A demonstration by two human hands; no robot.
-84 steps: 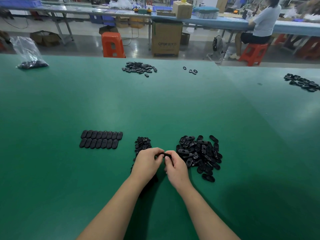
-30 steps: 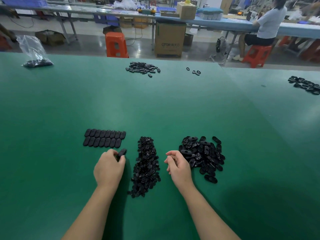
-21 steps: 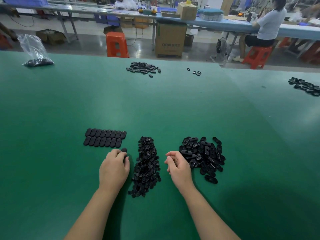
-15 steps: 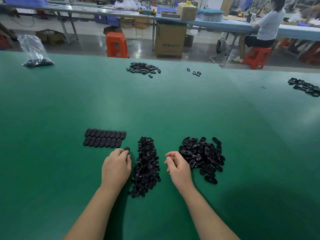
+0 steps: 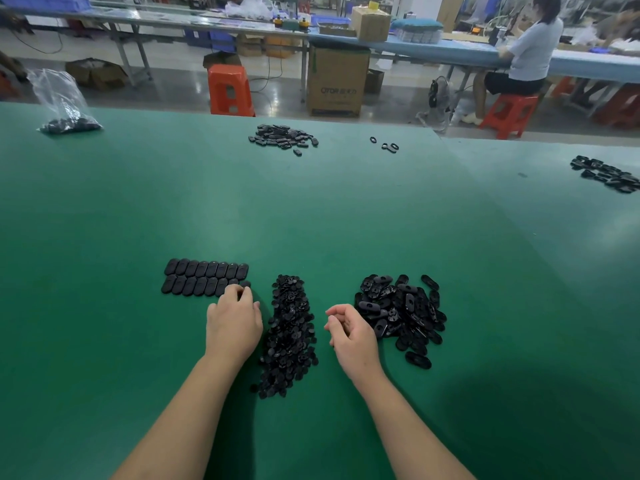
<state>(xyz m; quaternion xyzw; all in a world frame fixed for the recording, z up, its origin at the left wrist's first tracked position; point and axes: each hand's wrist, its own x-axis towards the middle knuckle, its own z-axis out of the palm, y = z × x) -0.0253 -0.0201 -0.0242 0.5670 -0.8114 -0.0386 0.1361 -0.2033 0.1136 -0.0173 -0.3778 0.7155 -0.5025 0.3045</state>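
Note:
On the green table (image 5: pixel 311 209), black oval pieces lie side by side in two neat rows (image 5: pixel 204 277). My left hand (image 5: pixel 233 323) reaches the right end of the nearer row, its fingertips on one black oval piece (image 5: pixel 246 284) set down there. A long heap of small black parts (image 5: pixel 289 337) lies between my hands. My right hand (image 5: pixel 351 332) rests on the table with loosely curled fingers and holds nothing. Just right of it is a pile of black oval shells (image 5: pixel 398 310).
Far across the table lie another black pile (image 5: pixel 282 139), a few loose rings (image 5: pixel 386 145) and a plastic bag of parts (image 5: pixel 65 109). More black parts (image 5: pixel 609 174) lie at the right edge. Beyond the table stand an orange stool (image 5: pixel 230 90) and a cardboard box (image 5: pixel 337 81).
My hands parted from joining a piece at the middle. The left hand carried that piece left and up to the end of the nearer row. The right hand stayed by the shell pile.

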